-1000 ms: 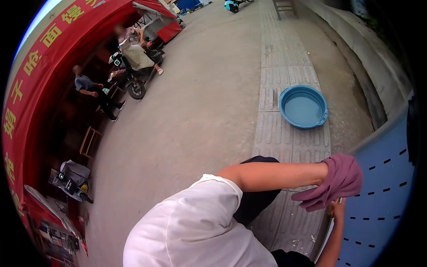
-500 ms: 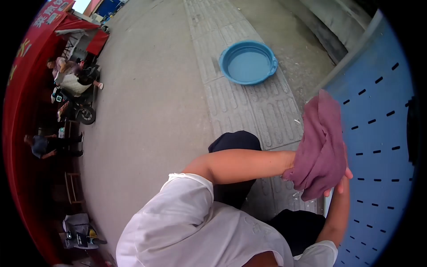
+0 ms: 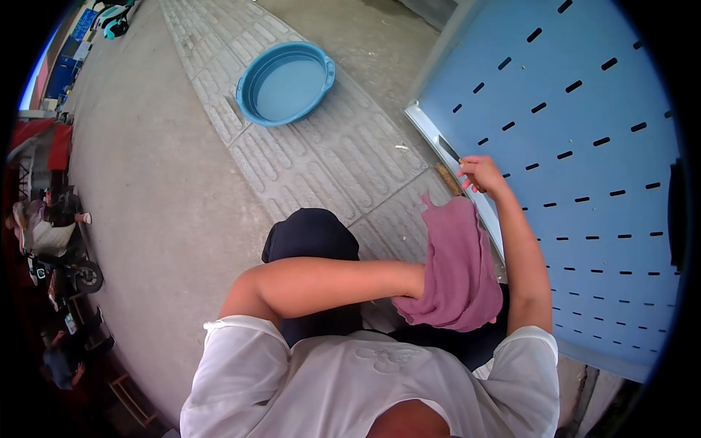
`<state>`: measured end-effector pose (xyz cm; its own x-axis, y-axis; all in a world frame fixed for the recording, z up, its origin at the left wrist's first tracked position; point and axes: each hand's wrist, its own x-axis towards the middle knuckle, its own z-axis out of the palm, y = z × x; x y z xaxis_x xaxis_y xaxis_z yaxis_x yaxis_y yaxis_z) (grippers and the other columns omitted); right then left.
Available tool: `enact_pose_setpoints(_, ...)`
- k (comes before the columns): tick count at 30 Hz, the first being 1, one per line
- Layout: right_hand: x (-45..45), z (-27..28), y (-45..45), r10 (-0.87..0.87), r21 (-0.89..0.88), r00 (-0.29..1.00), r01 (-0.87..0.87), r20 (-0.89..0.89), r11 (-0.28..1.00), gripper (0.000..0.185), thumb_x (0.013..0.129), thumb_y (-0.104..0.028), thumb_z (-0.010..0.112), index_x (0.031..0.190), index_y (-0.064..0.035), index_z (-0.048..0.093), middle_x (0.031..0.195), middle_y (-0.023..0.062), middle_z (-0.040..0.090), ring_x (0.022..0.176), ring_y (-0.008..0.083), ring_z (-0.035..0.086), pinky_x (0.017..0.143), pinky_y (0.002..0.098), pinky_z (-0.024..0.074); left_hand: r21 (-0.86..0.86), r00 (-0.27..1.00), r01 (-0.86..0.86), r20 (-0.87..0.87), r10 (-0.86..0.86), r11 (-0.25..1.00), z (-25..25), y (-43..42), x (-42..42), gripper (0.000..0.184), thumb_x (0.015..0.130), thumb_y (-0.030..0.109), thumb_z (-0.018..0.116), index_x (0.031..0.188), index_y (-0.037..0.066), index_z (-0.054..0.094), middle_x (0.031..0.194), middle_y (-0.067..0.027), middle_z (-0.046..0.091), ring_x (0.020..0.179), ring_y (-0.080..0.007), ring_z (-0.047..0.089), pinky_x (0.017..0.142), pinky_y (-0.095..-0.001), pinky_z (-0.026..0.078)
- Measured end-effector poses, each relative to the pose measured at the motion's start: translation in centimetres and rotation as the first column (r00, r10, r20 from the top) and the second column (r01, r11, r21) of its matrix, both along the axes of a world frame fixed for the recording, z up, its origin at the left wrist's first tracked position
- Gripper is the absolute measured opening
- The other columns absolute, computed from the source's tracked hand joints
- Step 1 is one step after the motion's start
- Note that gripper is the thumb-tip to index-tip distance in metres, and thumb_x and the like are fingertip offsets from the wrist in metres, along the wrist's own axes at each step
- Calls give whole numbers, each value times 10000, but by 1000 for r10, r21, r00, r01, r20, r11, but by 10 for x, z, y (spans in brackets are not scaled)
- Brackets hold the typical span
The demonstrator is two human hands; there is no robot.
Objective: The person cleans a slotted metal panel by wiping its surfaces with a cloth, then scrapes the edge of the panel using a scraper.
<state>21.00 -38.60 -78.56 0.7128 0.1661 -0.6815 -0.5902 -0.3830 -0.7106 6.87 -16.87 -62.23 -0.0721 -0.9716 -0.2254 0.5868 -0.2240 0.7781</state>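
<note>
A purple-red cloth [image 3: 460, 270] hangs over my left hand [image 3: 493, 320], with only a bit of a finger showing at its edge. Most of that hand's fingers are hidden in the cloth. My right hand [image 3: 482, 175] is closed round the handle of a small knife [image 3: 450, 150]. Its thin blade points up and left, over the pale metal edge [image 3: 432, 130] of the blue perforated panel [image 3: 555, 146]. A brownish piece [image 3: 448, 179] lies on the ground beside this edge, just left of my right hand.
A blue basin [image 3: 288, 84] of water stands on the ribbed paving [image 3: 321, 157]. My dark-clad knee [image 3: 310, 235] is in front of me. At the far left are a parked scooter [image 3: 62, 270], two people and a wooden bench [image 3: 131, 400] beside a red stall.
My view has swung right, so the basin appears further left. My hands have moved apart: the cloth-covered left hand is nearer my body, while my right hand and the knife now show plainly.
</note>
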Motion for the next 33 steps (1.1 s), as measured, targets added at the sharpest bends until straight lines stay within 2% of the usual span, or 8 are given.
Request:
enact_pose_setpoints(3, 1, 3, 3, -23, -130, 996, 34, 87, 991, 196, 803, -144, 567, 935, -6, 611, 811, 71, 620, 511, 150, 606, 356, 268, 371, 54, 936, 48, 346, -63, 997, -7, -1, -4, 400, 932, 255, 514, 1266, 35, 519, 1184, -99, 591, 1047, -192, 586, 924, -278, 444)
enact_pose_setpoints(7, -3, 3, 6, 78, -220, 994, -61, 70, 974, 232, 798, -120, 580, 990, 3, 618, 799, 78, 632, 504, 131, 596, 358, 250, 386, 84, 853, 72, 512, -105, 994, -8, -2, -7, 400, 932, 256, 514, 1266, 36, 520, 1187, -99, 589, 1051, -193, 583, 926, -279, 442)
enact_pose_setpoints(9, -3, 2, 6, 71, -123, 994, -60, 88, 991, 232, 796, -122, 585, 988, 2, 622, 791, 76, 631, 502, 130, 595, 358, 251, 387, 87, 833, 81, 541, -115, 993, -8, -2, -6, 400, 932, 257, 514, 1266, 37, 520, 1189, -99, 588, 1052, -193, 582, 928, -279, 440)
enact_pose_setpoints(12, -1, 7, 2, 63, -266, 988, -25, 138, 964, 233, 813, -153, 565, 985, -6, 620, 806, 72, 629, 518, 138, 604, 371, 268, 399, 84, 822, 89, 557, -121, 993, -9, -2, -7, 400, 932, 257, 513, 1266, 38, 520, 1191, -99, 587, 1055, -194, 580, 929, -280, 439)
enact_pose_setpoints(15, -2, 15, 5, 148, -330, 989, -133, 18, 935, 236, 833, -164, 558, 1003, -12, 621, 810, 69, 633, 519, 135, 601, 372, 259, 382, 79, 810, 94, 573, -122, 992, -10, -1, -5, 400, 932, 258, 513, 1266, 39, 521, 1193, -99, 585, 1057, -195, 578, 931, -281, 437)
enact_pose_setpoints(18, -1, 22, 21, 47, -75, 998, -45, 36, 996, 234, 853, -164, 548, 1013, -6, 614, 826, 72, 635, 513, 136, 593, 374, 255, 374, 76, 796, 97, 593, -123, 992, -11, -3, -4, 400, 931, 258, 513, 1266, 40, 521, 1195, -99, 584, 1060, -195, 576, 933, -281, 435)
enact_pose_setpoints(21, 10, 10, 36, -80, -68, 994, 86, 78, 994, 241, 863, -163, 549, 1024, 7, 604, 845, 79, 639, 508, 139, 590, 377, 259, 385, 68, 788, 101, 604, -121, 993, -11, -5, -6, 399, 931, 259, 513, 1266, 40, 521, 1198, -99, 582, 1062, -196, 574, 935, -282, 433)
enact_pose_setpoints(33, 65, -26, 80, -55, -130, 975, 85, 217, 988, 333, 874, -162, 562, 1188, -56, 581, 871, 70, 639, 575, 143, 604, 449, 284, 439, 67, 768, 99, 629, -119, 993, -15, -1, -2, 399, 931, 261, 513, 1266, 44, 523, 1206, -100, 576, 1072, -198, 566, 942, -285, 425)
